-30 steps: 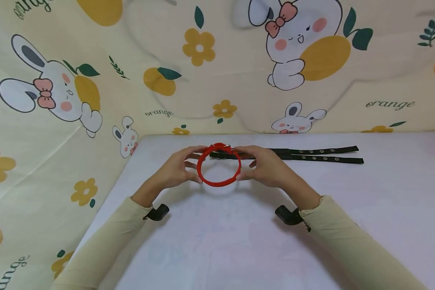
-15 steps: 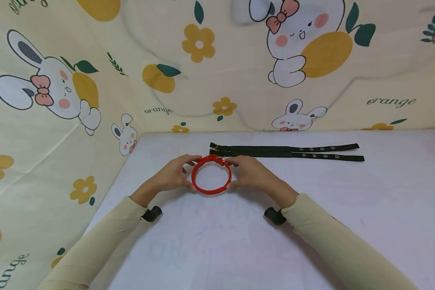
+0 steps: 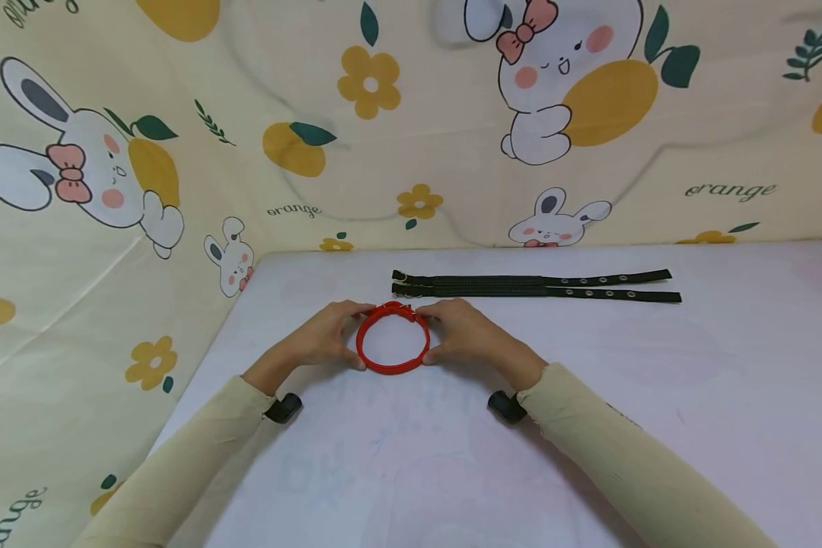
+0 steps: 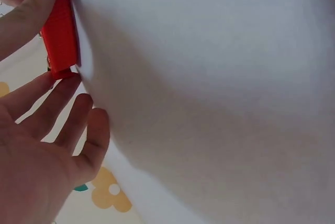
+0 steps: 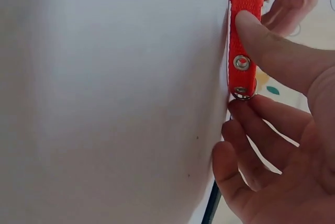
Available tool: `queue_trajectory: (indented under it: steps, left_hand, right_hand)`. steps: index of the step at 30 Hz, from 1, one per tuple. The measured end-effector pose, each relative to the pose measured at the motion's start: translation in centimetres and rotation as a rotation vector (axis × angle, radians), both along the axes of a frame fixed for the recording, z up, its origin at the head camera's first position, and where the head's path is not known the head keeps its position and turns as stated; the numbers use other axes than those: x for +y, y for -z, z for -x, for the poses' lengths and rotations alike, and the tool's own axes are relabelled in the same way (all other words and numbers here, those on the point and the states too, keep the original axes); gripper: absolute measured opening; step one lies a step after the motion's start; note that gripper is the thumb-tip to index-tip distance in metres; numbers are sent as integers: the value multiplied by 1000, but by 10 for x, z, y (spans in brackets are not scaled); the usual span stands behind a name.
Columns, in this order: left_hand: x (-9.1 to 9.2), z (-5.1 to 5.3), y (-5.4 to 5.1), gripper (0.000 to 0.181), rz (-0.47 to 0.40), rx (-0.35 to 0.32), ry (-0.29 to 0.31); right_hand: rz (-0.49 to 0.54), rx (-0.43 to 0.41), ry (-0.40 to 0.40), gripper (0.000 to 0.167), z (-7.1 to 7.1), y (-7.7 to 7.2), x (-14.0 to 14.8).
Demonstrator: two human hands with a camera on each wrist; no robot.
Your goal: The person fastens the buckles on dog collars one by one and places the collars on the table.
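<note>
A red pet collar, buckled into a round loop, stands on its edge on the white table. My left hand holds its left side, thumb at the near part and fingertips at the far part. From the other side my right hand grips it the same way. In the left wrist view the thumb lies against the red band. The right wrist view shows a metal eyelet below the thumb and a metal ring near the fingertips.
Two black collars with buckles and eyelets lie straight, side by side, behind the red one. The white table meets a cloth backdrop printed with rabbits and oranges at the back and left. Small black cameras sit at both wrists.
Both hands have brought the red collar toward me and slightly left, away from the black collars it overlapped in view. The black collars have stayed in place.
</note>
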State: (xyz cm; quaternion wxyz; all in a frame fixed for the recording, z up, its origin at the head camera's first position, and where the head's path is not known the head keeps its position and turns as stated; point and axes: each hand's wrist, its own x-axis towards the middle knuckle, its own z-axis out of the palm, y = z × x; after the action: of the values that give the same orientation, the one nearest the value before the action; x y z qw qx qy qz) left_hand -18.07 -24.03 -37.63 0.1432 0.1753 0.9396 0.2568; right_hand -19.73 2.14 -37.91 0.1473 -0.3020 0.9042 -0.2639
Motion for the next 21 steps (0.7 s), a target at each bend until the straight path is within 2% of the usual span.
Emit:
queue_trajectory:
  steps: [5,8,12,16,18,21]
  left_hand:
    - [0,4,-7,99,-8,-58,31]
    - [4,8,-17,95,-31,-57,8]
    - [19,21,-26,66,-103,4,-106]
    - [37,37,-23,45,-117,47,-230]
    - [43,42,-20,41,-100,48,-268]
    - [47,44,-17,35,-74,53,-288]
  right_hand:
    - [-45,-28,19,83,0,-6,8]
    - [-26,-32,62,82,1,-17,27]
    - [31,3,138,74,7,-37,72]
    - [64,43,218,65,10,-55,127]
    - [71,22,278,64,10,-60,153]
    - [57,-35,372,67,12,-63,189]
